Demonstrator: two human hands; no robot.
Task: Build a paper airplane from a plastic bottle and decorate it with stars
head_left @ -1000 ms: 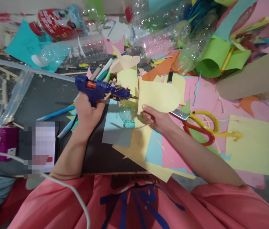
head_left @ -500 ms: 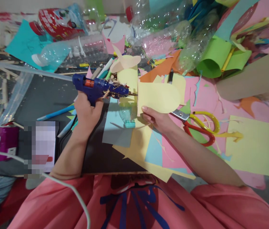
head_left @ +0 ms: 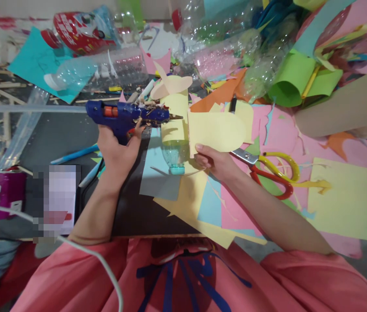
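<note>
My left hand [head_left: 118, 149] is wrapped round the handle of a blue hot glue gun [head_left: 128, 117], with wood scraps stuck on its barrel. The nozzle points right, a little short of the straight edge of a pale yellow paper piece [head_left: 219, 132]. That piece has a rounded right end, and my right hand [head_left: 211, 159] pinches it at its lower left corner. Behind the nozzle lies a small plastic bottle [head_left: 174, 156] with a teal cap, wrapped in yellow paper and topped by a cream paper propeller shape [head_left: 172, 88].
Scissors [head_left: 268, 169] with yellow and red handles lie right of my right hand. Clear plastic bottles [head_left: 105, 67] and paper scraps crowd the back. A phone [head_left: 61, 197] and a magenta box [head_left: 3, 195] sit at left. Another person's arm [head_left: 346, 104] reaches in from the right.
The glue gun in my left hand has moved left and levelled, drawing its nozzle back from the paper's edge. My right hand and the paper have barely moved.
</note>
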